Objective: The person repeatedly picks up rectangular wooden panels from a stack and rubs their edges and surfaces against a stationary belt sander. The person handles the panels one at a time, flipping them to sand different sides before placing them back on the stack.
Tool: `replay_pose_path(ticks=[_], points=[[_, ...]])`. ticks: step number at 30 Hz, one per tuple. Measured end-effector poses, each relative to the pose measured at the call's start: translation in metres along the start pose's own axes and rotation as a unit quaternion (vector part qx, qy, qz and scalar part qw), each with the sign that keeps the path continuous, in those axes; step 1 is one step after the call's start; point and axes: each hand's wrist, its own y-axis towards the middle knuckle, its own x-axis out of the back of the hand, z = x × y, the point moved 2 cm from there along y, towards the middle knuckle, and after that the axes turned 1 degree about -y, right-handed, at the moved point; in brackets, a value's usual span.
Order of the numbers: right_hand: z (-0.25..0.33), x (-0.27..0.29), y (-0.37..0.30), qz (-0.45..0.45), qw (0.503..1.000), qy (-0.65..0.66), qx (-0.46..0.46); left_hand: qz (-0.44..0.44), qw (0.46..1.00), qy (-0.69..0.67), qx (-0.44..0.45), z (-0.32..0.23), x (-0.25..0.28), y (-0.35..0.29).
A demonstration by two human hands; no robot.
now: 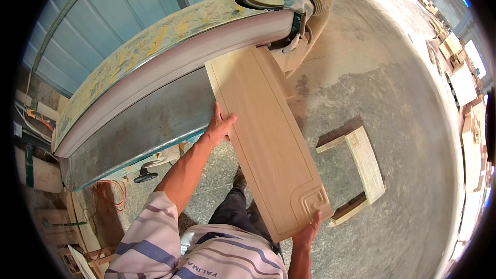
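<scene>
A long wooden panel (268, 139) with a grooved border and a carved scroll at its near right corner is between my two hands. My left hand (221, 125) grips its left edge about midway, thumb on top. At the near right corner, beside the carving, my right hand (309, 230) holds the edge; most of its fingers are hidden beneath. The panel's far end lies against the pinkish sanding belt (170, 77) of a long belt sander, over the right end of its grey metal table (144, 116).
A carved U-shaped wooden frame piece (368, 165) lies on the concrete floor to the right. A ribbed dust hose (318, 10) runs down at the sander's far right end. Under the table are a black-handled crank (146, 175) and an orange cord (120, 196). Wooden parts line the far right.
</scene>
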Motion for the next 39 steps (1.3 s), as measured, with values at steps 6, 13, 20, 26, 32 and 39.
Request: replay_pose_path(ticks=[6, 13, 20, 26, 32, 39], points=[[0.009, 0.005, -0.013, 0.010, 1.000, -0.009, 0.018, 0.009, 0.998, 0.028, -0.057, 0.024, -0.003, 0.002], [0.011, 0.003, -0.013, -0.036, 0.999, -0.017, 0.021, 0.009, 0.998, -0.012, -0.065, 0.022, -0.008, -0.002], [0.006, -0.011, -0.004, -0.028, 0.999, -0.019, 0.009, 0.020, 1.000, -0.023, -0.008, -0.017, -0.004, -0.016], [0.004, -0.012, -0.004, -0.043, 0.999, -0.027, -0.002, 0.000, 0.997, 0.032, -0.076, 0.023, 0.007, 0.015], [0.004, -0.017, -0.004, -0.056, 0.998, -0.020, 0.009, -0.005, 0.999, -0.007, -0.053, 0.005, 0.001, 0.006], [0.002, -0.013, -0.002, -0.038, 0.999, 0.003, 0.029, 0.028, 0.999, -0.024, 0.016, -0.020, -0.008, -0.015]])
